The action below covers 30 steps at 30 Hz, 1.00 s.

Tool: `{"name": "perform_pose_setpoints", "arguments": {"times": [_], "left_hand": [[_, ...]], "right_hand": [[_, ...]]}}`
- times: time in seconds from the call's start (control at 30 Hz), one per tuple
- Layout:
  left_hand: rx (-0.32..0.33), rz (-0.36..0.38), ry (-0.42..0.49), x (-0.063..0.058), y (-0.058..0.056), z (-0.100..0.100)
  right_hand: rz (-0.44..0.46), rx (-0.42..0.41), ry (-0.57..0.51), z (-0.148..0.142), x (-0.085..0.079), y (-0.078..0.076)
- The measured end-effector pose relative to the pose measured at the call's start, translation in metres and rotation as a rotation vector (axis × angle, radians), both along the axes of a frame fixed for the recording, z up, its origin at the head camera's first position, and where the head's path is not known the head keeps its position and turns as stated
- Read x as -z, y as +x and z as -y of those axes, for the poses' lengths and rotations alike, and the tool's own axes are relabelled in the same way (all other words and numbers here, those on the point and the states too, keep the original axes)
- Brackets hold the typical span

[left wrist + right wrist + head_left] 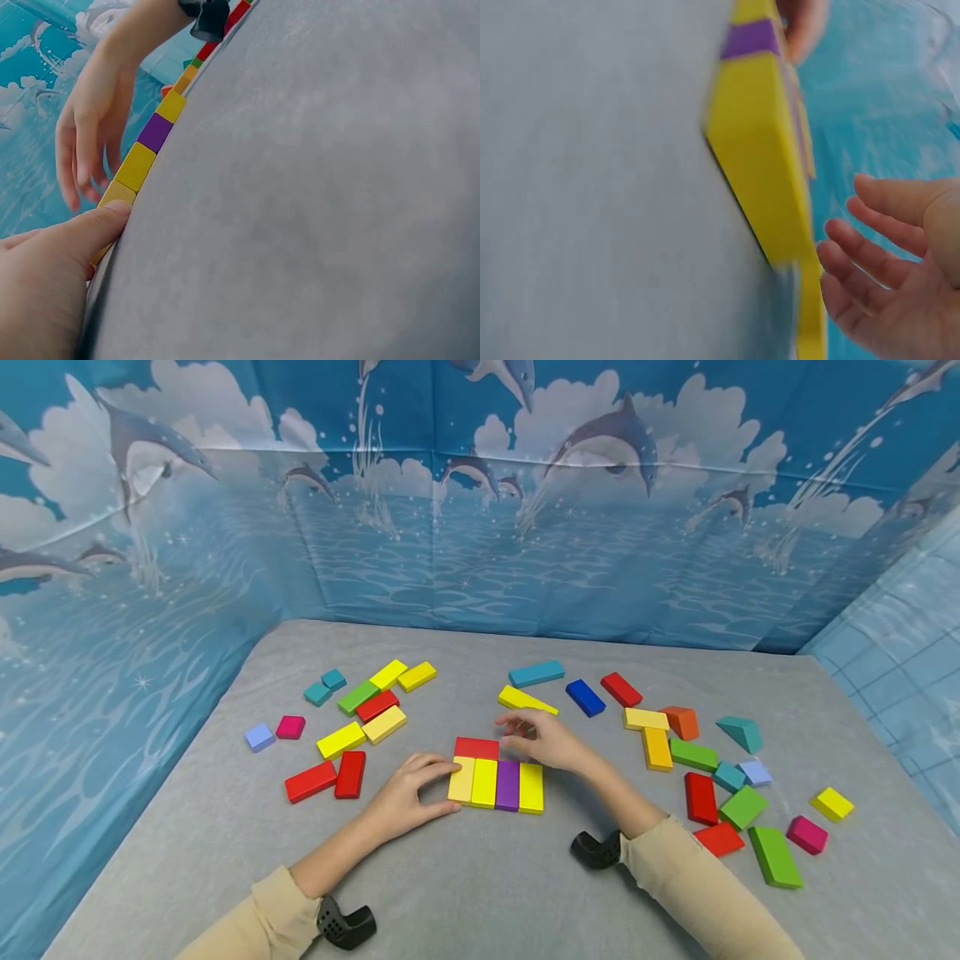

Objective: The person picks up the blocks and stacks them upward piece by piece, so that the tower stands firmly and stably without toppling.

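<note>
Backdrop, head view: blue dolphin-print curtain [420, 560] behind a grey cloth-covered table [465, 893]; loose coloured blocks [341, 741] lie to both sides
Block row, head view: pale yellow block [461, 781], bright yellow block [484, 785], purple block [507, 787] and end yellow block [531, 791], side by side at mid-table, long axes pointing away from the person
Red block [476, 748], head view: across the far ends of the two leftmost blocks, long axis left to right; right hand [542, 741] is just beside its right end
Left hand [49, 274], left wrist view: thumb [101, 221] touches the pale yellow block, which seems lightly pinched
Right hand, right wrist view: fingers bent and parted, holding nothing, near the end yellow block
</note>
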State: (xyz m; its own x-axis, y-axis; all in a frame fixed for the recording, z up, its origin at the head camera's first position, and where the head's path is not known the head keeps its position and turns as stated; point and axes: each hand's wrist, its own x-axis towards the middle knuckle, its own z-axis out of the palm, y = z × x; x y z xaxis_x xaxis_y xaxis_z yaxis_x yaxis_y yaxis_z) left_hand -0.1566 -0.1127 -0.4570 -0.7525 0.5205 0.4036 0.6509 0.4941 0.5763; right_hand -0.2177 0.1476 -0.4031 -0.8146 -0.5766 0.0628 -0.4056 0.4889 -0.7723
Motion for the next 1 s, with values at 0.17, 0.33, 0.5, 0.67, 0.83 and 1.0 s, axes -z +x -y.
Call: {"name": "perform_pose_setpoints", "arguments": {"times": [0.17, 0.33, 0.5, 0.67, 0.83, 1.0], "left_hand": [[-0.008, 0.003, -0.004, 0.0, 0.001, 0.0], [-0.009, 0.003, -0.004, 0.0, 0.001, 0.0], [-0.004, -0.005, 0.003, 0.0, 0.001, 0.0], [0.0, -0.006, 0.008, 0.001, 0.0, 0.0], [-0.003, 0.0, 0.009, 0.001, 0.0, 0.001], [-0.001, 0.006, 0.005, 0.0, 0.0, 0.0]], "right_hand": [[-0.079, 0.169, 0.003, -0.044, -0.005, 0.01], [-0.15, 0.336, 0.102, -0.092, -0.003, 0.024], [-0.232, 0.431, 0.181, -0.13, 0.001, 0.038], [-0.24, 0.525, 0.274, -0.15, 0.003, 0.047], [-0.23, 0.565, 0.359, -0.156, 0.007, 0.051], [-0.224, 0.574, 0.454, -0.155, 0.008, 0.053]]}}
